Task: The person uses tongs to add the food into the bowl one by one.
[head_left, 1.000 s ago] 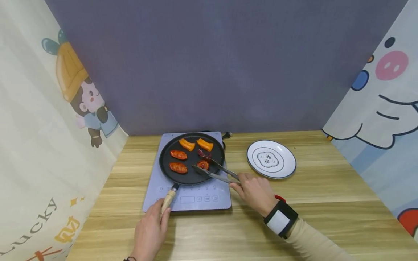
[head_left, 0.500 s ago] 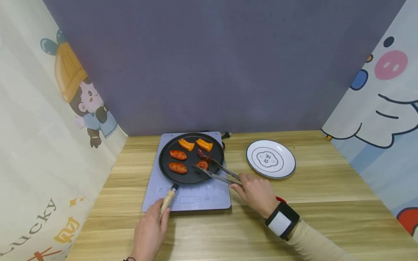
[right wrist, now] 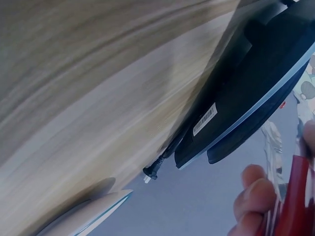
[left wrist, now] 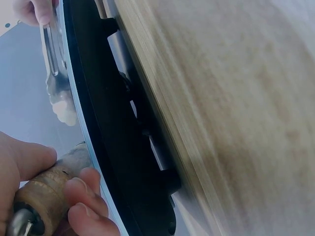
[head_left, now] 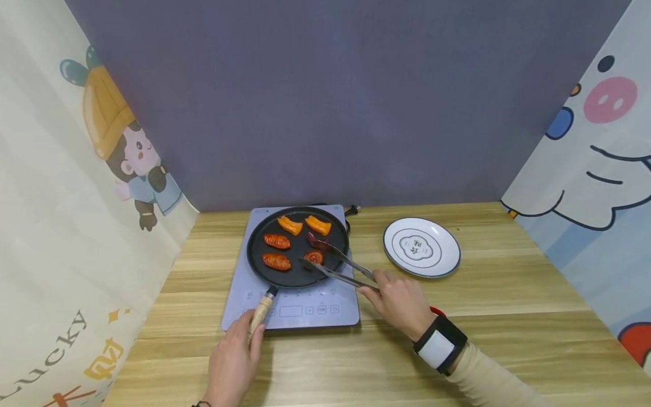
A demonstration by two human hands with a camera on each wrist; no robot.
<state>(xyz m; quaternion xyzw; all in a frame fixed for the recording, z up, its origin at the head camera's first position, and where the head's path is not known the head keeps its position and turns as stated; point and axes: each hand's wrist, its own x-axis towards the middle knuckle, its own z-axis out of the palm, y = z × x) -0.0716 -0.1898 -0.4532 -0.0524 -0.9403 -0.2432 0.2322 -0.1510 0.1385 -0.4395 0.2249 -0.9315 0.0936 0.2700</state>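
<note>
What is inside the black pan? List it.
Inside the pan: two orange pieces, two red-brown sausages, a round red piece between the tongs. The dark piece is partly covered.

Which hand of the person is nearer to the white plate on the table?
The right. The right hand holds the tongs just in front of and left of the white plate; the left hand grips the pan handle, far left, beyond the cooktop.

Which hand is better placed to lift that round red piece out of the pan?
The right hand, probably. It holds the tongs, whose tips sit either side of the red piece. The left hand grips the pan by its handle.
</note>
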